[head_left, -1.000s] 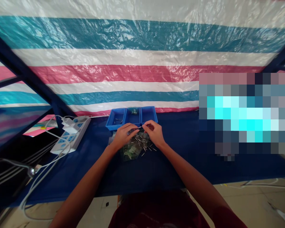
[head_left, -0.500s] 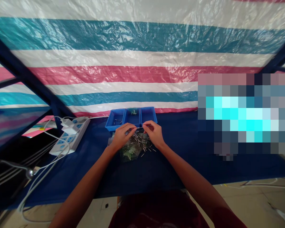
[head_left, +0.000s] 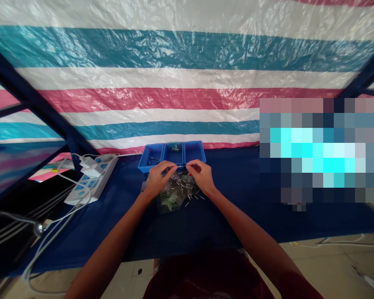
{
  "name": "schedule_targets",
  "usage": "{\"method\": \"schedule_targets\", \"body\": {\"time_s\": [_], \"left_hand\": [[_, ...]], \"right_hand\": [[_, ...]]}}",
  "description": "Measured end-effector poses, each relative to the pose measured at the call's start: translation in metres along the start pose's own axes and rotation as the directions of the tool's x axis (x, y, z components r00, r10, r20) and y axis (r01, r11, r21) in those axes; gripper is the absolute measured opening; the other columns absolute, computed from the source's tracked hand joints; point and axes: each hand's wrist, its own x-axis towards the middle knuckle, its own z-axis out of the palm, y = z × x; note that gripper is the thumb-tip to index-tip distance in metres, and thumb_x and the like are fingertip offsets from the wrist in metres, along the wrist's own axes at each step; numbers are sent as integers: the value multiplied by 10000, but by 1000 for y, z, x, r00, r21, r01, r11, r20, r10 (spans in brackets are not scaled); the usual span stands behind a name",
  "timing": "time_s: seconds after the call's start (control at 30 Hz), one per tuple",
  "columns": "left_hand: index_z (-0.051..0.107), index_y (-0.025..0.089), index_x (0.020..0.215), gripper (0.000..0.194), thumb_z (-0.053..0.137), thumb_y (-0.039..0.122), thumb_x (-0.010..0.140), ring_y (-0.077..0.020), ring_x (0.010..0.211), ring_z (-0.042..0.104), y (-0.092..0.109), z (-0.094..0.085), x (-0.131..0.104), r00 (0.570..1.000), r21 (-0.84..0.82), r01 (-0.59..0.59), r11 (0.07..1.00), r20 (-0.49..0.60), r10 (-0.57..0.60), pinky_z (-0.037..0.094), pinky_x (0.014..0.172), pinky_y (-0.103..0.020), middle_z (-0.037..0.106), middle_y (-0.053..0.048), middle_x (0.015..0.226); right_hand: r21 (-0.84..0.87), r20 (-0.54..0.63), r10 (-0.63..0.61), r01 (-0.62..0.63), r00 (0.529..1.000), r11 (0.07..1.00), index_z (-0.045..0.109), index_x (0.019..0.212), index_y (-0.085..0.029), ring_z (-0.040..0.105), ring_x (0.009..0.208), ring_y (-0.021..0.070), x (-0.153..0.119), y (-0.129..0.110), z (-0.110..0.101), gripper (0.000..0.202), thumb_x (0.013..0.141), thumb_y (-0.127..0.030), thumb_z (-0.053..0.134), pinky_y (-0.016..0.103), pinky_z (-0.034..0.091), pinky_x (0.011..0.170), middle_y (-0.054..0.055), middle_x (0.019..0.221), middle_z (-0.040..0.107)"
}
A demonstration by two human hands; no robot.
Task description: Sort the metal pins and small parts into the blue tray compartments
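My left hand (head_left: pixel 158 176) and my right hand (head_left: pixel 202 174) face each other over the table, fingertips pinched. Between them they hold a thin metal rod (head_left: pixel 181 166), one end in each pinch; the fingers cover its ends. Below the hands lies a heap of short metal pins (head_left: pixel 188 187), loosely scattered on clear plastic. Beside the heap sits a clear plastic bag (head_left: pixel 171 200) with small pale-green pieces. Just beyond my hands stands a blue three-compartment tray (head_left: pixel 146 169); a few pins are in its left compartment and small greenish pieces in its middle one.
A white power strip (head_left: pixel 95 182) with plugs and looping cables lies on the left of the dark blue table (head_left: pixel 237 220). A striped plastic sheet (head_left: pixel 174 99) hangs behind it, between dark frame bars. The right side is pixelated.
My two hands have drawn very slightly apart, and more of the thin rod shows between the fingertips. The pin heap and the tray stay where they were.
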Motion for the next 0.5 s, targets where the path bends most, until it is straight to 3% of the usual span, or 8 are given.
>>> {"method": "schedule_targets", "body": {"time_s": [0.2,0.5], "left_hand": [[692,187,910,256,573,413,903,-183,816,658,-7,0,2,995,-95,103,990,-5,-104,536,720,-298,716,-53,905],[693,184,925,218,597,378,896,-177,787,652,-1,1,1,999,-84,48,995,15,-47,524,672,-288,712,-51,874]], "right_hand": [[-8,-12,8,-8,1000,1000,634,766,-208,629,570,161,0,-1,0,213,790,-419,623,285,508,606,3,697,661],[28,-7,53,-52,999,998,603,716,-211,604,546,164,0,-1,0,249,782,-450,622,283,479,577,-18,598,604]]}}
